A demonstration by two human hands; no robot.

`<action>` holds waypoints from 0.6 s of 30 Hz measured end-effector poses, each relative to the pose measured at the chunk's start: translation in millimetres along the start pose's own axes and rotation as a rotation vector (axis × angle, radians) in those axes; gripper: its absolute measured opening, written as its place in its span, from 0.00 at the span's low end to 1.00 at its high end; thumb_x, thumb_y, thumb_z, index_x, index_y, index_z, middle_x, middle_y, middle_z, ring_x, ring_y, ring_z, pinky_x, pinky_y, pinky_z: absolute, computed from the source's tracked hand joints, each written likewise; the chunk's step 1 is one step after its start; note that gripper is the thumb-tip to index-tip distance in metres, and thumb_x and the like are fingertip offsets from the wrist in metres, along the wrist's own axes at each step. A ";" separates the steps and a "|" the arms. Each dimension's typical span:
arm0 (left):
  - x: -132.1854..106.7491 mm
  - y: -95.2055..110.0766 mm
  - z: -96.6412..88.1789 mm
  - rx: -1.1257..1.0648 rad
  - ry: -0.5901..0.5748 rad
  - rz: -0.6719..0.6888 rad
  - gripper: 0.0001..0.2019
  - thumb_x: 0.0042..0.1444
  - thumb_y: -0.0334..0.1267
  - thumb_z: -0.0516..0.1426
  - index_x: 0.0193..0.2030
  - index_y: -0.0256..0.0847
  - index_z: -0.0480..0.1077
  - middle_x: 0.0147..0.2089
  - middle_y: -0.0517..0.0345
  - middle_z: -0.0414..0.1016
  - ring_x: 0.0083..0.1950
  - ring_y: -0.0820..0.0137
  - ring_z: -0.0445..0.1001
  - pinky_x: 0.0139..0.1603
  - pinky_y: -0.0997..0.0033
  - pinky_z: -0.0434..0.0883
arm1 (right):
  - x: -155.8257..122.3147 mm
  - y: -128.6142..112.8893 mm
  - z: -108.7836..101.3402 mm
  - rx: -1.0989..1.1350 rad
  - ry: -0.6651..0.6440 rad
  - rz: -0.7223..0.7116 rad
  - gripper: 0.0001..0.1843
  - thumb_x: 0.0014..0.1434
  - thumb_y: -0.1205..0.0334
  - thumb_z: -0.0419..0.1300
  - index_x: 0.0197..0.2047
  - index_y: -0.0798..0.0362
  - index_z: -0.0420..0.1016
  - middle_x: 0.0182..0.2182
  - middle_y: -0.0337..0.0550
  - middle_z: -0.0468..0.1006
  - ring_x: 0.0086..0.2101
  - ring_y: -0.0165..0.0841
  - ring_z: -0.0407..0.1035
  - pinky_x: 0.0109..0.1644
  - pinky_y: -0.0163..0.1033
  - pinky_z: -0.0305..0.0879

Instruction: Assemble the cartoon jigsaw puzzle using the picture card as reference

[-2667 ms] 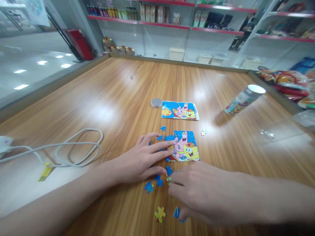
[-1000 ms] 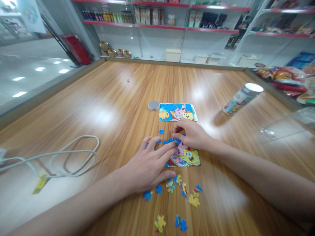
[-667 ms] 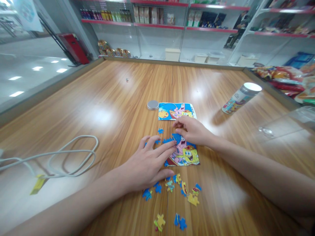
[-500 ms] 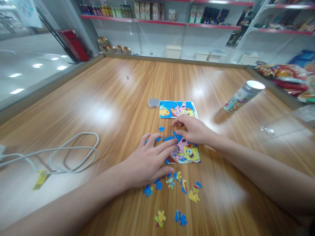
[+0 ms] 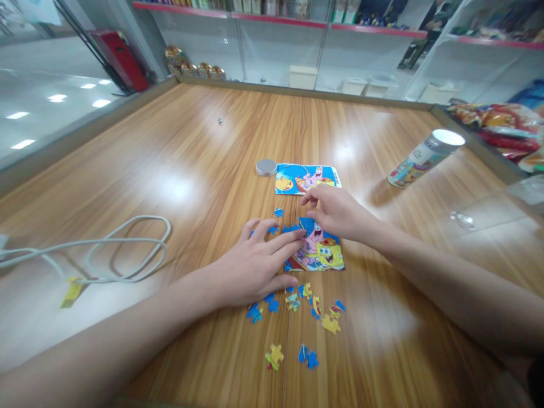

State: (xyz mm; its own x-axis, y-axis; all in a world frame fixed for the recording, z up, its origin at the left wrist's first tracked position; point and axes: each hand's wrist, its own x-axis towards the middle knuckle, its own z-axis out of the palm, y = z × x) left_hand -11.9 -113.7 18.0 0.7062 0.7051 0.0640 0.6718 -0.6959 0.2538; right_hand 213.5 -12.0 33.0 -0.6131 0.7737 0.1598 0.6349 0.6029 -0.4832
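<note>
Head view. Joined puzzle section (image 5: pixel 329 258) lies under the tips of my left fingers (image 5: pixel 285 241), spread flat, gripping nothing. My right fingers (image 5: pixel 312 194) curl loosely by its far edge, thumb apart, no piece visible between. Done, by my reading: the two-character part, matching the right of the picture card (image 5: pixel 287 181) just beyond. Unjoined: loose pieces (image 5: pixel 293 302) on the surface (image 5: pixel 212 362) nearer me than my fingers, one blue piece (image 5: pixel 279 212) past the left ones. Others partly hidden under that hand; can't count.
</note>
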 end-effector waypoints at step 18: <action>-1.9 -0.3 -0.2 -0.001 0.007 0.021 0.29 0.68 0.55 0.52 0.71 0.46 0.58 0.75 0.54 0.57 0.71 0.48 0.50 0.69 0.45 0.51 | -88.3 -96.2 4.2 -0.130 -0.549 -0.618 0.05 0.56 0.73 0.66 0.36 0.56 0.78 0.31 0.44 0.79 0.24 0.32 0.67 0.24 0.40 0.51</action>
State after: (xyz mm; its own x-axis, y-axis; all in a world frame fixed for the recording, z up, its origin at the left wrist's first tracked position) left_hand -13.5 -114.8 18.0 0.7184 0.6914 0.0764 0.6567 -0.7104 0.2533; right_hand 204.5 -139.2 61.7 -0.9892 0.1120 -0.0949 0.1378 0.9309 -0.3382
